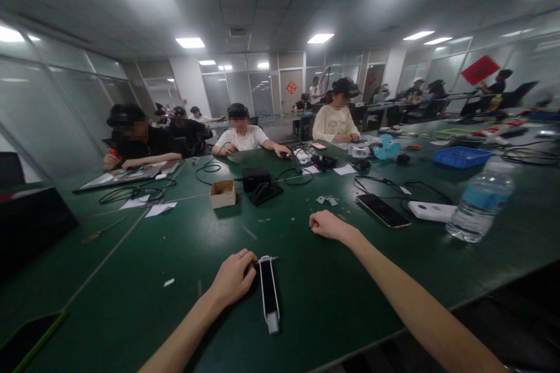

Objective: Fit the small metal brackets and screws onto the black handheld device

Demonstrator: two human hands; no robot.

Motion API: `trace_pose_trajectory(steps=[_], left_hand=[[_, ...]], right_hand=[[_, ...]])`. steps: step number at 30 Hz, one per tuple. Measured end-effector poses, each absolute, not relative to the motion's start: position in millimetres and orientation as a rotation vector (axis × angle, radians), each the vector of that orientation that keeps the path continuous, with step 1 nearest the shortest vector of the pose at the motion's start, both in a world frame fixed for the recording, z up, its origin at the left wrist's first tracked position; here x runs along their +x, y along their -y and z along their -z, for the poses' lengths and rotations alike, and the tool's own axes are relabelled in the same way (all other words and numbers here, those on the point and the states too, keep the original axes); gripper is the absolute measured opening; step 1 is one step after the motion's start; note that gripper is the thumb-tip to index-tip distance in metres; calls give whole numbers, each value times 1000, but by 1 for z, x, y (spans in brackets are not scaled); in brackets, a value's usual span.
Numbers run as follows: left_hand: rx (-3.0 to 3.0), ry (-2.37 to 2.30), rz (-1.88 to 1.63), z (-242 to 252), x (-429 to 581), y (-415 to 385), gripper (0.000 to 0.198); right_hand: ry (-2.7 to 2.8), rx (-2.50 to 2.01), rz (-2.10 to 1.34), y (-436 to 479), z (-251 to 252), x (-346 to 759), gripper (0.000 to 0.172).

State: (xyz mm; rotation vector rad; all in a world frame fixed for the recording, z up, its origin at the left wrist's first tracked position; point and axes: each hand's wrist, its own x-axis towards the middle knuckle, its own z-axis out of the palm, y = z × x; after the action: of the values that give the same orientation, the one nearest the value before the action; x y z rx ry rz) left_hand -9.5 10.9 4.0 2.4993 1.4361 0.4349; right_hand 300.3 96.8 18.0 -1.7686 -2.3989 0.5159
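Observation:
My left hand [236, 277] rests on the green table with curled fingers, gripping the far end of a slim white-framed piece [272, 317]. The piece has a long dark middle and a white block at its near end; its exact kind is unclear. A thin pin-like part sticks out sideways at its far end. Farther forward and to the right, my right hand [326, 225] lies closed on the table, its fingertips hidden underneath. Just beyond it are small silver metal pieces [328, 200] and several tiny loose bits.
A black phone [383, 210], a white device [431, 211] and a water bottle [480, 204] stand to the right. A small cardboard box [223, 194] and a black box [256, 179] sit ahead. Farther back are a blue tray [462, 157], a blue fan [387, 147], cables and seated people.

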Motion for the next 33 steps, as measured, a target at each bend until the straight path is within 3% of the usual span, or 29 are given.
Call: trace_pose_trajectory(steps=[16, 27, 33], left_hand=[[2510, -1416, -433, -2, -12, -11, 21], [2572, -1426, -394, -7, -8, -9, 20], [2619, -1419, -339, -9, -9, -9, 19]], right_hand=[[2321, -1799, -654, -92, -18, 298, 16], [2396, -1100, -677, -52, -13, 235, 6], [2380, -987, -793, -37, -13, 218, 8]])
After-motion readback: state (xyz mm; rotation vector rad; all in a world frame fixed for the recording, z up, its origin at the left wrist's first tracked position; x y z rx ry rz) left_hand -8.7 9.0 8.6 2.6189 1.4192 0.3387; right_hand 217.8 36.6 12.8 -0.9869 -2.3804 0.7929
